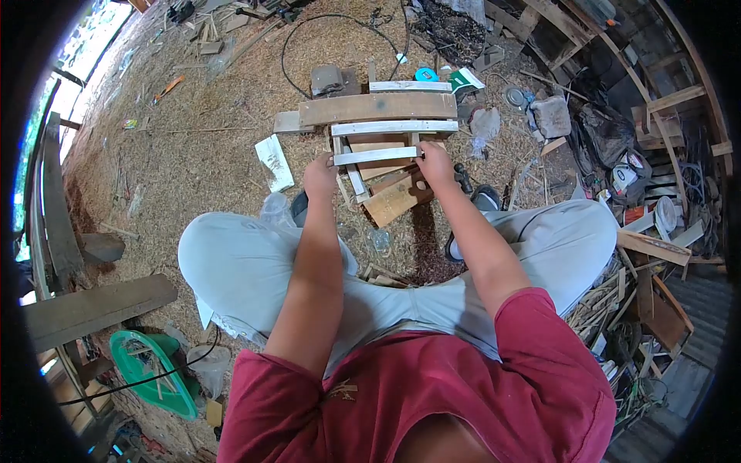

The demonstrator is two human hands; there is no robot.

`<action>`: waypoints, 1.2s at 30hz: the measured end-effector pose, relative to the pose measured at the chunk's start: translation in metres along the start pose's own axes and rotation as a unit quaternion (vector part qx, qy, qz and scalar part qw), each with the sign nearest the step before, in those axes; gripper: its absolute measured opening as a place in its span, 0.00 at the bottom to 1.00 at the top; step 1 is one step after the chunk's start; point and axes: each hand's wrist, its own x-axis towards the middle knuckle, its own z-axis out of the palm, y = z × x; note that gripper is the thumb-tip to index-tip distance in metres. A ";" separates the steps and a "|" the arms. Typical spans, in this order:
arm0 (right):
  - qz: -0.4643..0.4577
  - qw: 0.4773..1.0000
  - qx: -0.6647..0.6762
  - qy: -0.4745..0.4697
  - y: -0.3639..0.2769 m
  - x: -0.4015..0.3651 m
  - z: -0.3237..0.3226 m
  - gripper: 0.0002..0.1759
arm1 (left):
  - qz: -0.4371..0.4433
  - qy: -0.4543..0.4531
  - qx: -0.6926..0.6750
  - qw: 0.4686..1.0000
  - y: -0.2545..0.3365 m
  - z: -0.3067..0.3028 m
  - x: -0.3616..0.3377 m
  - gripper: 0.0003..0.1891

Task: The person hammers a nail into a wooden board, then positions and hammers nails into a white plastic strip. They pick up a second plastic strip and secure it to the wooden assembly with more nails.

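Both hands are at a short white wooden strip (376, 156), one at each end. My left hand (319, 176) is closed round its left end, and my right hand (435, 164) grips the right end. The strip lies across a small wooden frame (356, 181). Just beyond it is a longer white strip (395, 127), and past that a thick brown board (378, 109). A light brown wood block (398, 199) sits tilted below the frame, nearer to me.
Wood shavings cover the ground (208, 147). A white board piece (274, 163) lies left of the frame. Beyond the brown board are a grey block (326, 79), a blue tape roll (425, 74) and a black cable (287, 48). A green basin (170, 397) stands lower left.
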 end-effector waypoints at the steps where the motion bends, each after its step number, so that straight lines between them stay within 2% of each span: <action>1: 0.001 1.000 0.000 0.000 0.000 0.001 0.000 0.19 | -0.003 -0.001 0.001 1.000 0.000 -0.001 0.000 0.21; 15: -0.011 1.000 0.007 0.011 0.005 0.001 0.004 0.19 | -0.016 0.016 -0.028 0.999 0.001 0.003 -0.001 0.18; 21: -0.005 1.000 0.012 0.012 0.004 0.001 0.002 0.20 | 0.007 0.015 0.047 0.999 -0.006 0.009 0.003 0.18; 36: 0.000 1.000 0.011 0.001 0.004 0.004 0.001 0.18 | 0.042 -0.009 0.101 0.994 -0.001 0.013 0.001 0.19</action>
